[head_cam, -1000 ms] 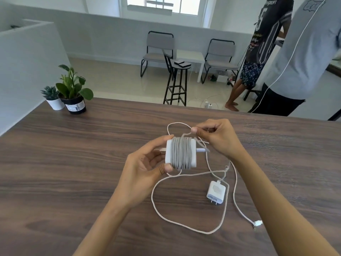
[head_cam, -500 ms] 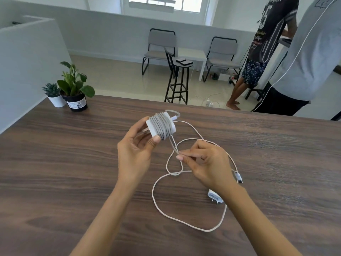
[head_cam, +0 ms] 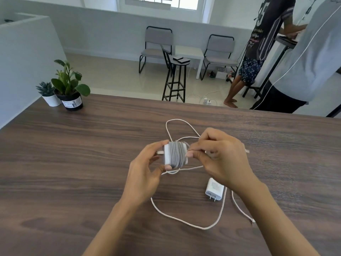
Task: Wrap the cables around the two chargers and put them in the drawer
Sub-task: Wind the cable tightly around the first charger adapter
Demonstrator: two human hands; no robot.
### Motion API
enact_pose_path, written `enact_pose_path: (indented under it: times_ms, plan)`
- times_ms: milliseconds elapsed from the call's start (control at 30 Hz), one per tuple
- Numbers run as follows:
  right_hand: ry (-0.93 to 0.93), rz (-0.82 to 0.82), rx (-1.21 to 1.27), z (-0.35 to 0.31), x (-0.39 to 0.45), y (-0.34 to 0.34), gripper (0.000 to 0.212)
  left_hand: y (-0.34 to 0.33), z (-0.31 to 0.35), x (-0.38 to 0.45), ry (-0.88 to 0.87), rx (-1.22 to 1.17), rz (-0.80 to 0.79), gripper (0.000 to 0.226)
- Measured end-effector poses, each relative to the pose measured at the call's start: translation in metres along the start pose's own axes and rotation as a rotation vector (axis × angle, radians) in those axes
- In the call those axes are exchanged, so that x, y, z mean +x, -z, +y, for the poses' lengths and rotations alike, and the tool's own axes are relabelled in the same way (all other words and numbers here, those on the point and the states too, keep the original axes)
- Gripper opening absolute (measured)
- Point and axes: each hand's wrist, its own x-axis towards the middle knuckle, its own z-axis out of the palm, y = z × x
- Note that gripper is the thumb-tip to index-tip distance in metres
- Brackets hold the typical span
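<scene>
A large white charger [head_cam: 175,154] with grey cable wound many times around it is held above the wooden table [head_cam: 73,163]. My left hand [head_cam: 145,170] grips its left side and underside. My right hand [head_cam: 219,157] pinches the free end of that grey cable against the charger's right edge. A smaller white charger [head_cam: 215,189] lies flat on the table below my right hand, prongs toward me. Its loose white cable [head_cam: 184,221] loops over the table, one plug end [head_cam: 252,221] lying at the right.
Two potted plants [head_cam: 69,89] stand at the table's far left corner. Beyond the far edge are a black stool [head_cam: 177,78], two chairs and two standing people [head_cam: 302,52] at the right. No drawer is in view.
My left hand lowered the wound charger back toward the table's middle. My right hand rose from the loose cable to the charger's right edge, uncovering the small charger.
</scene>
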Motion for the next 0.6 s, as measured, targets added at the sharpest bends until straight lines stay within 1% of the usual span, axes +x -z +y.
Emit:
enact_pose_path:
  times_ms: [167,233,300,367,467,600]
  plan:
    - [-0.033,-0.041,0.05,0.011,0.011,0.001,0.017,-0.002,0.007,-0.01,0.01,-0.144,-0.1,0.055]
    - [-0.057,-0.049,0.109,0.015,0.014,-0.001,0.017,-0.001,0.008,-0.012,0.008,-0.178,-0.118,0.052]
    - [-0.082,-0.055,0.209,0.018,0.016,-0.004,0.014,-0.001,0.01,-0.014,0.01,-0.221,-0.128,0.049]
    - [-0.117,-0.062,0.329,0.021,0.017,-0.009,0.01,-0.001,0.011,-0.016,0.026,-0.262,-0.133,0.051]
    - [-0.217,-0.056,0.528,0.026,0.018,-0.017,0.004,-0.003,0.012,-0.019,0.031,-0.304,-0.15,0.053]
    - [-0.343,-0.028,0.696,0.028,0.012,-0.029,0.01,-0.004,0.015,-0.019,0.025,-0.345,-0.131,0.048]
